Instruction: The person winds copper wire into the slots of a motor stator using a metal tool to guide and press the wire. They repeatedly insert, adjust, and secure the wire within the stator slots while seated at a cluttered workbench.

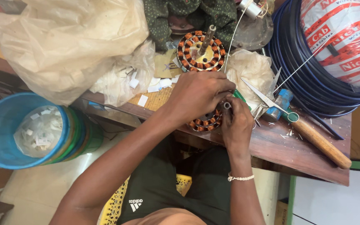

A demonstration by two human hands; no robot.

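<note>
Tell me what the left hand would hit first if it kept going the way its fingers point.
Probably the scissors: the left hand points right across the copper-wound coil ring, and the open blades lie just beyond the fingertips. Depth is unclear.

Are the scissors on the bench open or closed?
Open: the scissors lie with blades spread apart in a V, beside the right hand.
</note>
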